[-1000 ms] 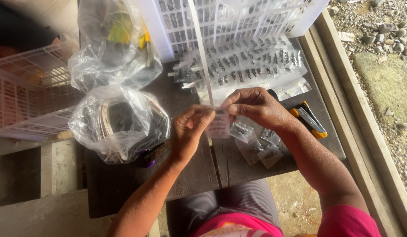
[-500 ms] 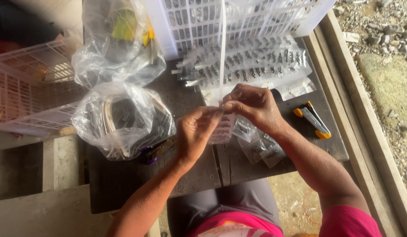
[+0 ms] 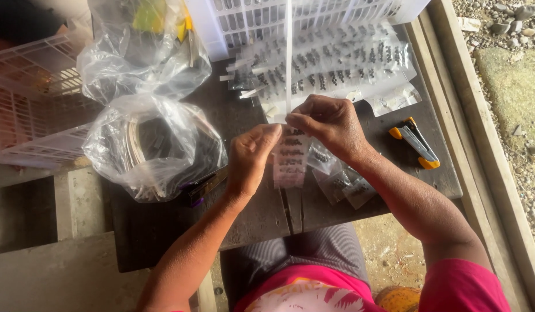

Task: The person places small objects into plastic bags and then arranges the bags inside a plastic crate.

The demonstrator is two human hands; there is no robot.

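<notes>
Both hands pinch one small clear packet strip (image 3: 290, 159) over the tabletop (image 3: 163, 231) middle: left hand (image 3: 253, 159) on its left edge, right hand (image 3: 328, 124) at top. Bagged coils (image 3: 152, 144) sit left; yellow stapler (image 3: 416, 141) near right edge.

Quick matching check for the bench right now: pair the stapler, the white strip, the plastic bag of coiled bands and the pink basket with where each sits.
Things:
1 stapler
2 white strip
3 plastic bag of coiled bands
4 pink basket

Places:
A far left edge
B pinched by both hands, left hand, right hand
C right of the right hand
D left of the left hand

Pairs: 1-C, 2-B, 3-D, 4-A
</notes>
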